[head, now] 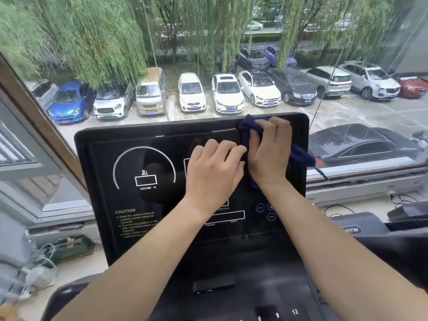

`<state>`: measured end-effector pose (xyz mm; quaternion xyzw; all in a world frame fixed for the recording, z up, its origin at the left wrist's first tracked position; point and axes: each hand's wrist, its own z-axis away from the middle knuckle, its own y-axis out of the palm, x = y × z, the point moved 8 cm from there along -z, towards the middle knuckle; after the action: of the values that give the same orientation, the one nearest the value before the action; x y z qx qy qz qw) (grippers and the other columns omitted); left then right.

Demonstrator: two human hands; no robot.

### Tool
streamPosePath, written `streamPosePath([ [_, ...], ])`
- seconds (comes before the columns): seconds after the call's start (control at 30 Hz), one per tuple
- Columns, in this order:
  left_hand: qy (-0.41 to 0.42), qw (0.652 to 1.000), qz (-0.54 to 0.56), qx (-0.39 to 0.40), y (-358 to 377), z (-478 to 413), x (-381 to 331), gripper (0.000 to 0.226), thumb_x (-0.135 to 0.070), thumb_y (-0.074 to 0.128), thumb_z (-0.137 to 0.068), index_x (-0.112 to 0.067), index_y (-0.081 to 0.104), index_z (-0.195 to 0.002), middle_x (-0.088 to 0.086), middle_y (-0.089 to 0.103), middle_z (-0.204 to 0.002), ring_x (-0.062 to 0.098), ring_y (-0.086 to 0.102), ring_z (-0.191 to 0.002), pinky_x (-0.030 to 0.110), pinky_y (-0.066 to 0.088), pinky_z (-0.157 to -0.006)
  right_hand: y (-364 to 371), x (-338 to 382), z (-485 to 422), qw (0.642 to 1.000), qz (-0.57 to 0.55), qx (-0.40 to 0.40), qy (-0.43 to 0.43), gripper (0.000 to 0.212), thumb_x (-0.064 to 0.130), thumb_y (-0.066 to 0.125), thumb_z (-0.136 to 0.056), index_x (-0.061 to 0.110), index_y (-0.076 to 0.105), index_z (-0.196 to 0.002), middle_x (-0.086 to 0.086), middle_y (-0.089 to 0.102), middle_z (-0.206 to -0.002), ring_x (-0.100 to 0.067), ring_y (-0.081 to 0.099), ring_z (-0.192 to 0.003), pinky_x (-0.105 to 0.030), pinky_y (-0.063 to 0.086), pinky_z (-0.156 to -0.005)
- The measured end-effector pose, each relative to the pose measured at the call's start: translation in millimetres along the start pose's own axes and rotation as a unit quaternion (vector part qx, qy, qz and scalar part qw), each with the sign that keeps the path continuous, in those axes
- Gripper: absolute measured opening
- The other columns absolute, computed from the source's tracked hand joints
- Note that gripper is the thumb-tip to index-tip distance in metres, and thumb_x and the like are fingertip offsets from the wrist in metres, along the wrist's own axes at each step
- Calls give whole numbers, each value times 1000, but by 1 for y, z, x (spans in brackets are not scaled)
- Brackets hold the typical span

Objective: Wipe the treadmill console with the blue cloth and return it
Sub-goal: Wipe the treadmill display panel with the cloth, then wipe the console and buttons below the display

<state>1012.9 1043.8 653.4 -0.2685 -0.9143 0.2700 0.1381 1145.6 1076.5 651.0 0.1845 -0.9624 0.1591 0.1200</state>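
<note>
The black treadmill console (148, 172) stands upright in front of me, with white dial markings and a caution text on its left half. A dark blue cloth (249, 129) is bunched against the console's upper right part. My right hand (269, 151) presses on the cloth and grips it; a tail of cloth hangs past the console's right edge (303, 158). My left hand (213, 174) lies on the middle of the screen, its fingertips touching the cloth's left side.
A window behind the console looks onto a car park with trees. The sill (361, 193) at right carries cables and a dark device. Cables and a small white fan (39, 276) lie at the lower left. Numbered buttons (278, 315) sit on the lower panel.
</note>
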Motion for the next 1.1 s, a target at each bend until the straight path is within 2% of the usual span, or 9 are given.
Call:
streamPosePath([
  [0.13, -70, 997, -19, -33, -53, 31, 67, 11, -20, 66, -89, -16, 73, -96, -2, 72, -97, 26, 61, -80, 41, 44, -66, 51, 99, 21, 994, -34, 29, -96, 23, 14, 61, -92, 12, 48, -111, -7, 40, -111, -29, 44, -90, -44, 43, -75],
  [0.4, -206, 977, -56, -1, -121, 117, 196, 14, -7, 64, -87, -8, 68, -100, 9, 70, -93, 34, 58, -82, 42, 43, -75, 119, 270, 54, 968, -105, 160, -165, 19, 9, 55, -84, 3, 70, -95, -19, 67, -96, -36, 59, -77, -46, 46, -67],
  [0.5, -307, 950, 51, 9, -114, 140, 197, 24, -10, 67, -88, -15, 58, -109, 2, 62, -103, 26, 60, -90, 27, 43, -76, 100, 266, 58, 968, -140, 162, -133, 15, 4, 60, -86, 0, 71, -97, -19, 65, -94, -36, 57, -80, -47, 49, -72],
  [0.57, -359, 918, 170, 8, -106, 155, 175, 39, -17, 72, -87, -19, 49, -119, -3, 56, -113, 15, 60, -95, 19, 45, -77, 73, 247, 68, 959, -209, 187, -39, 12, 5, 62, -91, 1, 69, -100, -15, 64, -96, -26, 56, -89, -37, 49, -79],
  [0.63, -385, 874, 295, 13, -99, 174, 140, 51, -25, 72, -86, -25, 42, -127, -7, 52, -122, 6, 59, -104, 17, 49, -83, 47, 218, 94, 909, -303, 245, 148, 9, 9, 59, -95, 8, 66, -102, -5, 64, -99, -15, 59, -90, -29, 49, -83],
  [0.73, -454, 777, 434, 43, -89, 214, 94, 48, -38, 67, -82, -28, 47, -125, -17, 62, -118, 3, 62, -105, 17, 51, -85, 13, 180, 153, 790, -387, 291, 375, 5, 10, 60, -97, 8, 65, -98, 2, 69, -87, -8, 65, -80, -23, 52, -75],
  [0.87, -516, 685, 509, 73, -83, 258, 62, 21, -22, 72, -83, -21, 62, -101, -8, 70, -93, 1, 65, -87, 17, 49, -78, -33, 147, 210, 704, -408, 277, 512, 12, 8, 62, -96, 3, 72, -98, -7, 75, -90, -14, 68, -83, -29, 56, -77],
  [0.97, -477, 656, 565, 150, -82, 274, 38, 33, -18, 76, -78, -19, 57, -106, -3, 65, -104, 5, 64, -93, 17, 49, -81, -52, 136, 243, 636, -410, 268, 597, 19, 13, 60, -97, -1, 72, -102, -13, 74, -96, -20, 68, -87, -33, 56, -79],
  [1.1, -383, 635, 619, 257, -96, 283, 7, 54, -7, 79, -76, -32, 52, -116, -7, 57, -125, 17, 63, -100, 34, 58, -80, -66, 144, 269, 491, -455, 276, 689, 36, 28, 58, -97, -3, 64, -115, -24, 64, -104, -33, 64, -91, -42, 55, -82],
])
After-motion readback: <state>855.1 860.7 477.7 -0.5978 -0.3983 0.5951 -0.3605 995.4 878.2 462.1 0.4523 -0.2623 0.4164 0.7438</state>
